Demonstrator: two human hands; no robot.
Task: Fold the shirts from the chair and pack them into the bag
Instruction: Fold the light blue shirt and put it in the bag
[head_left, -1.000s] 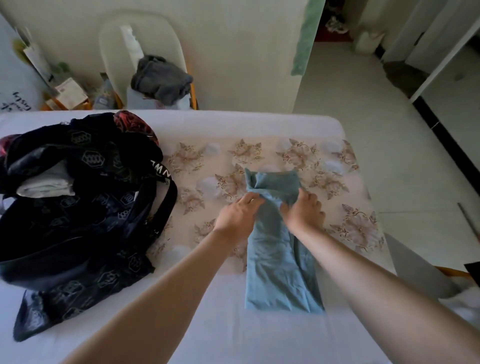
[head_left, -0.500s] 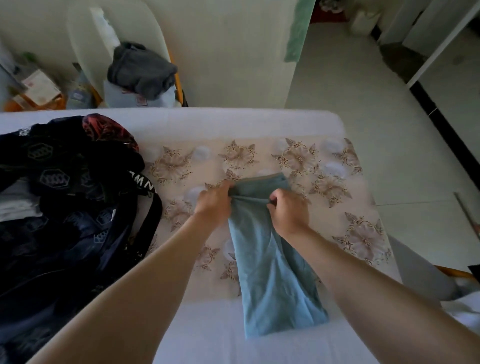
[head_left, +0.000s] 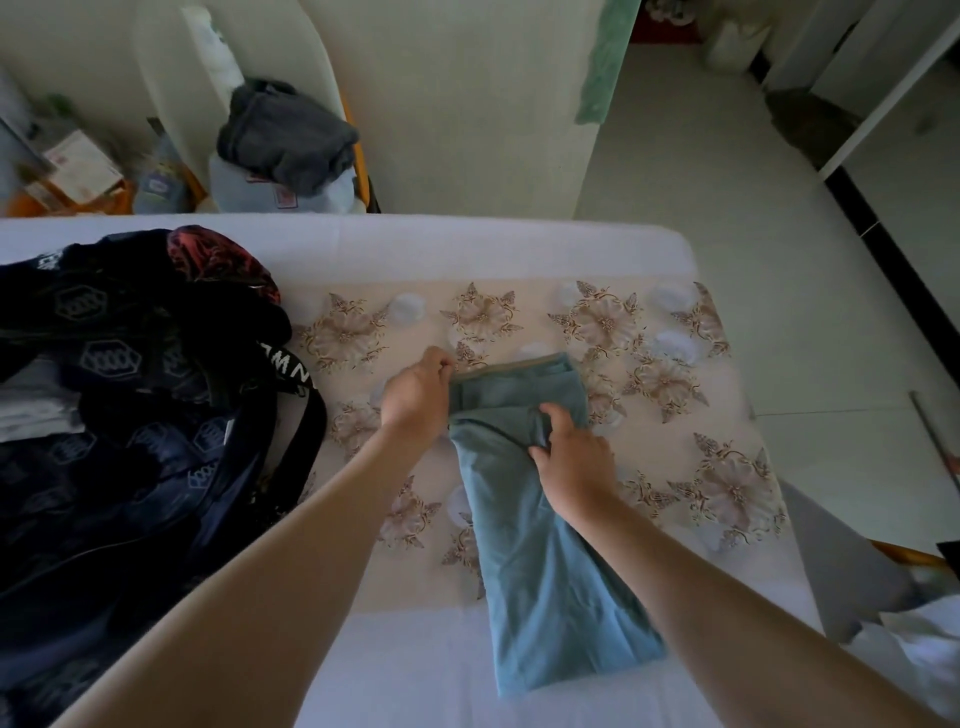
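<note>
Jointly, left hand (head_left: 415, 396), right hand (head_left: 572, 460) pinch one shirt (head_left: 545, 571) near one bag (head_left: 130, 447).

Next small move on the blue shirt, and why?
Probably fold the far end of the blue shirt over toward the near end. It lies as a long narrow strip; the left hand pinches its far corner, the right hand grips a crease midway.

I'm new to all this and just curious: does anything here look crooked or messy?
Nothing damaged or spilled. The blue shirt lies slanted on the flowered cloth, its far end bunched where the left hand and right hand grip it mid-fold. A grey garment sits in a crumpled heap on the chair, not yet folded.
</note>
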